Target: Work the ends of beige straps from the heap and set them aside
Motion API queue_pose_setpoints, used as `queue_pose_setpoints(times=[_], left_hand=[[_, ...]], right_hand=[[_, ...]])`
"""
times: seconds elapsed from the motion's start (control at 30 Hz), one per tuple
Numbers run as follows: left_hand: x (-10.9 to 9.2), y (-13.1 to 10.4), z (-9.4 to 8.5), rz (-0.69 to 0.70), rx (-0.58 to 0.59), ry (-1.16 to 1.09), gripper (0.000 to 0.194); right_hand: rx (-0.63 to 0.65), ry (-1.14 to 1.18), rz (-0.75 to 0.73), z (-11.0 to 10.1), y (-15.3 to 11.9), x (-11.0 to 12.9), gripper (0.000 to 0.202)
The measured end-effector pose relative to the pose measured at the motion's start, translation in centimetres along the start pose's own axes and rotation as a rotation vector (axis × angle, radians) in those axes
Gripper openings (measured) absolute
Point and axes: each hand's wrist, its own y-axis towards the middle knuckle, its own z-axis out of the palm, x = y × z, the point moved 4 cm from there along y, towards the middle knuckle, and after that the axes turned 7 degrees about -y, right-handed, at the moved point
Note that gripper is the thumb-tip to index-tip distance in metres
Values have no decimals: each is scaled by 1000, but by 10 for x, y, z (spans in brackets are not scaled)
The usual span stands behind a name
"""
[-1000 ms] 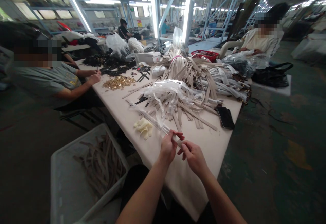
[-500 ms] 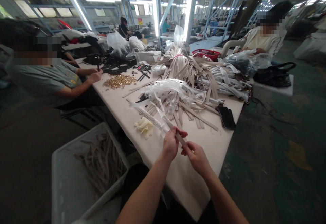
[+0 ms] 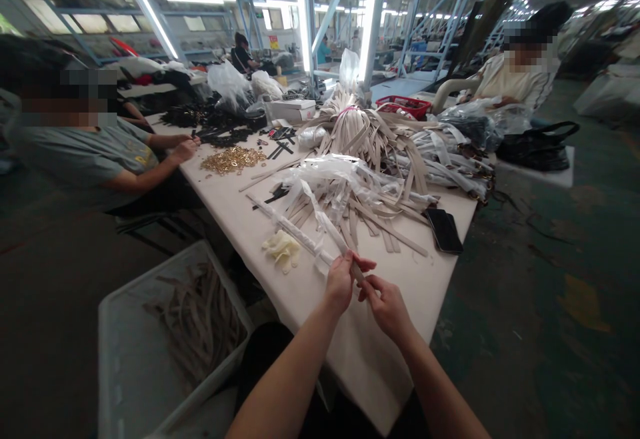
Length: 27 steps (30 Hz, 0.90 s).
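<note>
My left hand (image 3: pixel 341 282) is closed around a flat grey-beige strap (image 3: pixel 357 272), over the near part of the table. Just to its right, my right hand (image 3: pixel 383 300) pinches the same strap near its end. A clear plastic sleeve (image 3: pixel 327 227) runs from my left hand up and left toward the pile, with the strap's far part in or under it. Beside it lies another plastic-wrapped strip (image 3: pixel 290 226). Beyond my hands is a heap of beige straps (image 3: pixel 367 216) partly under clear plastic film (image 3: pixel 335 172).
A pale yellow crumpled piece (image 3: pixel 283 250) and a black phone (image 3: pixel 444 230) lie on the table (image 3: pixel 305 292). A plastic bin (image 3: pixel 120 339) with straps stands at lower left. Gold metal rings (image 3: pixel 233 160) lie near a co-worker (image 3: pixel 95 152); another person (image 3: pixel 525 79) sits at right.
The plastic sleeve now reaches my left hand, where bare strap showed beyond it before. My left hand has shifted slightly right, closer to my right hand.
</note>
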Motion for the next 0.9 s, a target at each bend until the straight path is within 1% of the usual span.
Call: queue_pose_setpoints(times=[0.07,0.1,0.13,0.23,0.3,0.33,0.43,0.5,0.6,0.67,0.73,0.83,0.9], left_hand=[[6,-1,0,-76,4,28,43],[6,-2,0,-89,8,29,43],[4,-1,0,-76,12,19,43],[-8,3,-2,35,28,-39,38],[-8,4,-4,61,31,-48,37],[-5,3,-5,39,33,-37,37],[11,-3,-6,-84,52,37,42],[13,-6,-4,-111,77,68,44],[-2,-8,2,-11,102,61,42],[-10,-10,6,58,110,80,41],[-8,-13,10,61,130,140,43],[5,-17,15,-19,175,258,49],[6,-19,19,-25,181,280,50]], right_hand=[[-4,19,26,1,4,0,38],[-1,33,30,2,5,0,38],[6,37,25,2,6,0,37],[30,-28,-10,2,5,-2,35],[32,-65,-3,4,4,-5,37],[31,-61,9,4,4,-6,39],[27,12,44,7,7,-6,39],[41,66,43,6,7,-4,37],[60,87,-4,1,2,-3,35],[49,75,-21,-3,-1,-5,36],[47,82,-8,-4,-2,-9,39],[45,139,22,-5,0,-14,40],[46,188,15,-7,0,-15,40]])
